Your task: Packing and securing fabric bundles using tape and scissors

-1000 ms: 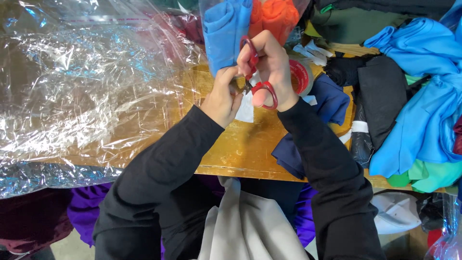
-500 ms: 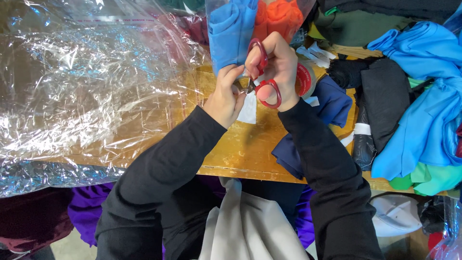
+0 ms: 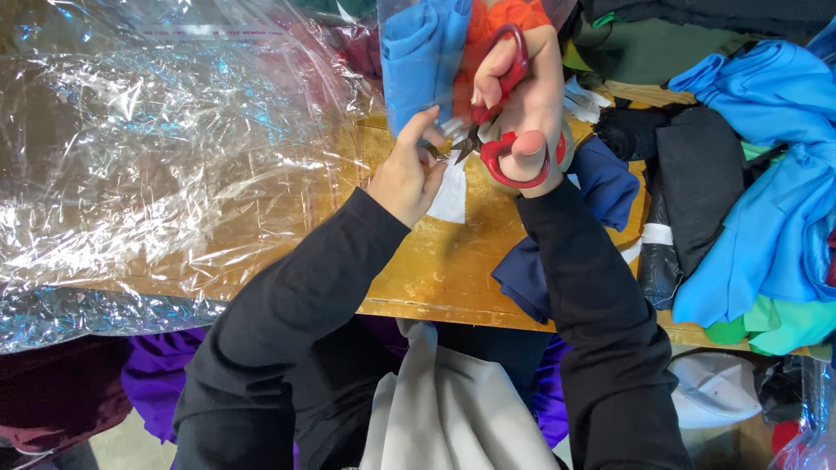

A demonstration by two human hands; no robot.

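Plastic sheeting [image 3: 148,148]: crinkled clear film covering the left part of the table and hanging over its near edge
Table [image 3: 435,261]: yellow-brown wooden top, worn, bare in the middle strip between the film and the cloth
Cloth heap [image 3: 766,174]: bright blue, black and green fabrics piled at the right, well apart from the hands
Bagged cloth [image 3: 418,61]: blue and orange folded pieces inside a clear bag, standing at the far edge just behind both hands
Navy cloth [image 3: 601,187]: dark blue piece lying under the right forearm, draped over the near edge
Right hand [image 3: 531,96]: raised, thumb and fingers through the loops, holding the scissors
Left hand [image 3: 405,174]: fingers pinched narrow on something small at the blades; what it is cannot be told
Scissors [image 3: 496,122]: red handles spread wide, blades open and pointing left toward the left hand's fingertips
White scrap [image 3: 451,196]: small pale piece on the table just below the blades
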